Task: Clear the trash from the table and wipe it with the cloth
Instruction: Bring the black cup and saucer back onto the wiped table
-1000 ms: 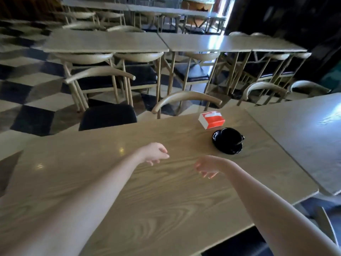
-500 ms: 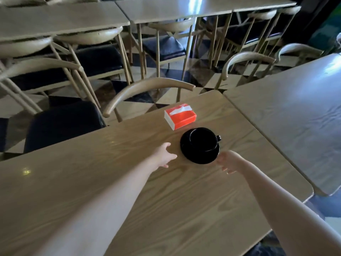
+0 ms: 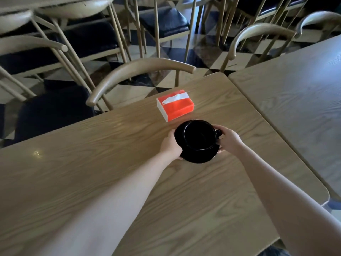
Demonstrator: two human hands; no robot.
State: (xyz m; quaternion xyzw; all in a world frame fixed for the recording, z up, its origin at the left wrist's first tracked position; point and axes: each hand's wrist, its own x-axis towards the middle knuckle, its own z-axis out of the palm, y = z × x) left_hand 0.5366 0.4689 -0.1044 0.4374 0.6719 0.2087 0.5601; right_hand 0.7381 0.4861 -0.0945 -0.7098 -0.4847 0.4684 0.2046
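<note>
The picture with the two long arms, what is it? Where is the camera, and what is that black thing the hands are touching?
There is no machine here. The camera sits on a person's head and looks forward and down, so you see that person's own two arms reaching out, just as they would see them.

The arms stretch over a wooden table. On it sits a black cup standing on a black saucer. The left hand grips the saucer's left edge and the right hand grips its right side, near the cup's handle. I cannot tell whether it has been lifted off the table.

Just behind the cup lies an orange tissue pack with a white tissue showing on top. Nobody touches it.

Past the table you see wooden chairs with dark seats, a checkered floor, and another table to the right. No wiping cloth is in view.
</note>
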